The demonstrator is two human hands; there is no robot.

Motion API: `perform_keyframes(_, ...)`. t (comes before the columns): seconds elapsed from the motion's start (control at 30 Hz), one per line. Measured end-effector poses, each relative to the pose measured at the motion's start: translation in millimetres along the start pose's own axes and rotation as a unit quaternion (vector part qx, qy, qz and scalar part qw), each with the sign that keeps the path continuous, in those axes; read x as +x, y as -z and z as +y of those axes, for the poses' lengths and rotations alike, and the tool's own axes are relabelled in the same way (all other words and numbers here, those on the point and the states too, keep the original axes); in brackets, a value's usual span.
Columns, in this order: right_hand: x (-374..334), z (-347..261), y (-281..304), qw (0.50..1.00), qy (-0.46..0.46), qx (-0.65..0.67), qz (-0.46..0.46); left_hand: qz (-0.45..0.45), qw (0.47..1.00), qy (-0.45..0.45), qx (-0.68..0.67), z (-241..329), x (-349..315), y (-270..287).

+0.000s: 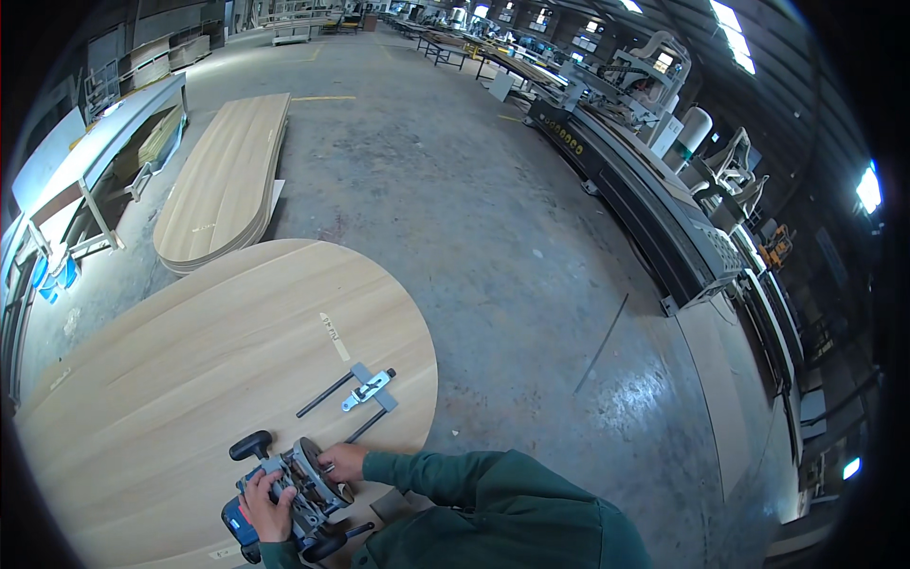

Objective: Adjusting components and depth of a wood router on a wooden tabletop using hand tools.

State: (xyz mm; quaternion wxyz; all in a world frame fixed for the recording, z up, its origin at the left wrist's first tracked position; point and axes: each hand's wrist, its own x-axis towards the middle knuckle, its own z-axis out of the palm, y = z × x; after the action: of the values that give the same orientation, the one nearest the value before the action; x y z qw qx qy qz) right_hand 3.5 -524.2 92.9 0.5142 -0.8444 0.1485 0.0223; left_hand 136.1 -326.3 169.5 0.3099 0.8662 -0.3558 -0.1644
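Note:
A plunge router (305, 501) with a blue motor end and black knob handles lies tipped on its side on an oval wood-grain board (199, 379). My left hand (269, 512) is wrapped over the router's body. Curled in at its round base plate, my right hand (345, 462) has its fingertips closed; what they hold is hidden. Just beyond the router, a parallel edge guide (372, 391) with two dark rods rests on the board. A strip of pale marked tape (334, 336) is stuck near it.
Farther ahead on the left lies a low stack of long rounded boards (226, 180). A white-topped workbench (95, 152) runs along the left, with blue buckets (55, 273) beside it. A long dark machine bed (626, 199) stands on the right. Concrete floor (493, 256) stretches between.

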Motion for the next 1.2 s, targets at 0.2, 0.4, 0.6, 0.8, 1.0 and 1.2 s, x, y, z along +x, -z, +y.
perform_keyframes(0.2, -16, 10, 15, 0.99, 0.008, 0.14, 0.023, -0.017, 1.0, 0.004, -0.008, -1, 0, -1)
perform_keyframes(0.4, -19, 17, 6, 0.99, 0.046, 0.103, 0.08, -0.023, 1.0, 0.0, -0.01, -3, 4, 0)
perform_keyframes(0.6, -30, -45, 23, 0.946, 0.142, -0.098, 0.274, -0.045, 0.999, 0.007, 0.001, -9, 9, -3)
perform_keyframes(0.8, -13, -105, 24, 0.904, 0.259, -0.3, 0.161, -0.057, 0.998, 0.018, 0.002, -14, 15, 1)
perform_keyframes(1.0, 38, -132, 2, 0.859, -0.051, -0.495, -0.12, -0.062, 0.998, 0.005, 0.009, -9, 17, -1)
perform_keyframes(1.2, 49, -114, -38, 0.798, -0.104, -0.588, -0.079, -0.038, 0.999, -0.009, -0.011, -24, 18, -13)
